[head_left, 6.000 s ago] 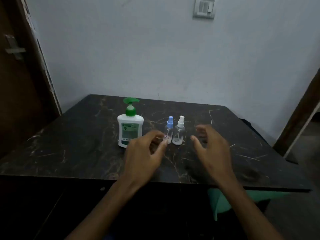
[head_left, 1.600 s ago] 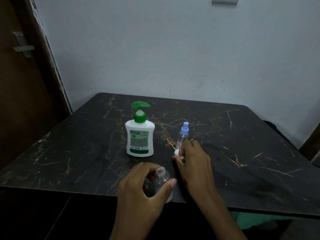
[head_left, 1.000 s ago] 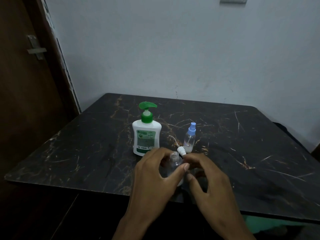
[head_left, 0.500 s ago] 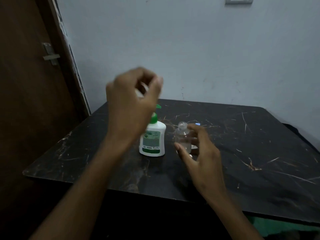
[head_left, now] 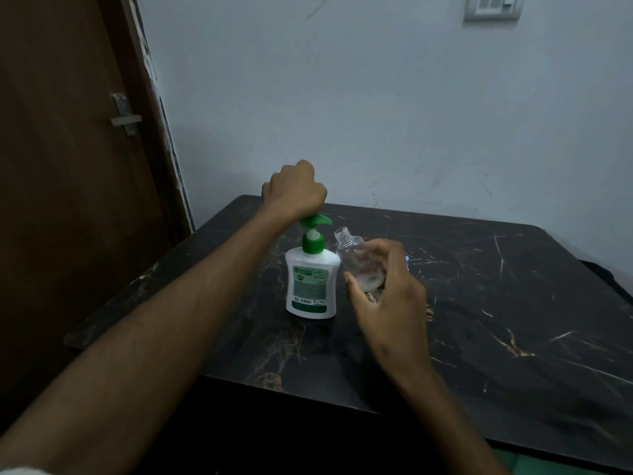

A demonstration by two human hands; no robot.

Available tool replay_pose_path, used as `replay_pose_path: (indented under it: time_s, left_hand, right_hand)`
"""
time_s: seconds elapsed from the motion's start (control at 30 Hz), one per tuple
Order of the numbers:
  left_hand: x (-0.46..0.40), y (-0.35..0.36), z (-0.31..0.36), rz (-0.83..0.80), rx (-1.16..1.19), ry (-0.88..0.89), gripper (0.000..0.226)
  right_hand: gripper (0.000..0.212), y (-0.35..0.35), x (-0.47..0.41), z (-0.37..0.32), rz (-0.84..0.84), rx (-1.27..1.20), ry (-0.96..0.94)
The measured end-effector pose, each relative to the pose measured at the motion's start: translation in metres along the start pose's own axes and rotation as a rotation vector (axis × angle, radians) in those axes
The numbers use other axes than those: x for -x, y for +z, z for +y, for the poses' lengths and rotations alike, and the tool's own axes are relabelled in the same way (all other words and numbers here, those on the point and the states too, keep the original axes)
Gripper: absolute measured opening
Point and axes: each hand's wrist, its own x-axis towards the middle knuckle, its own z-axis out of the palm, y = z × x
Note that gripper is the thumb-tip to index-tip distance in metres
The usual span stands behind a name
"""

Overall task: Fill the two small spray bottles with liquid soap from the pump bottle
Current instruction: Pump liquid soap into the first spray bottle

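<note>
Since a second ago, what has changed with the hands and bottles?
The left hand let go of the uncapped clear small spray bottle and rose onto the green pump head of the white soap pump bottle. The right hand took hold of the clear bottle and lifted it, tilted, neck near the spout. The pump bottle stayed put on the black marble table.

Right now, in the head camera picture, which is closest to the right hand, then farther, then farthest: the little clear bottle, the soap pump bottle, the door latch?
1. little clear bottle: held in the right hand, tilted toward the pump.
2. soap pump bottle: just left of that hand, on the table.
3. door latch: far left, up on the door.
</note>
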Motion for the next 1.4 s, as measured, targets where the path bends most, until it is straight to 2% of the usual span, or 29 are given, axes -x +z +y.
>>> replay_pose_path:
  time_s: [0.27,0.6,0.73,0.87,1.03,1.13,1.4]
  left_hand:
    - [0.004,0.014,-0.004,0.064,-0.005,0.013,0.020]
    - [0.001,0.020,-0.006,0.118,-0.048,0.087,0.016]
    - [0.001,0.020,-0.004,0.124,-0.093,0.140,0.014]
    - [-0.001,0.019,-0.004,0.141,-0.080,0.151,0.014]
    - [0.001,0.021,-0.006,0.128,-0.053,0.162,0.012]
    - [0.001,0.018,-0.003,0.113,-0.077,0.171,0.012]
    - [-0.001,0.021,-0.006,0.085,-0.045,0.148,0.014]
  right_hand:
    - [0.040,0.004,-0.007,0.000,0.016,-0.004,-0.053]
    - [0.070,0.002,0.007,0.006,0.016,-0.009,-0.030]
    - [0.057,0.001,0.018,0.006,0.029,-0.043,-0.002]
    - [0.053,0.002,0.020,-0.001,0.018,-0.108,-0.016]
    - [0.041,0.002,0.022,0.005,0.070,-0.056,-0.035]
    - [0.044,0.001,0.022,0.008,0.124,-0.027,-0.034]
    - [0.057,0.007,0.024,0.014,0.145,0.024,-0.025]
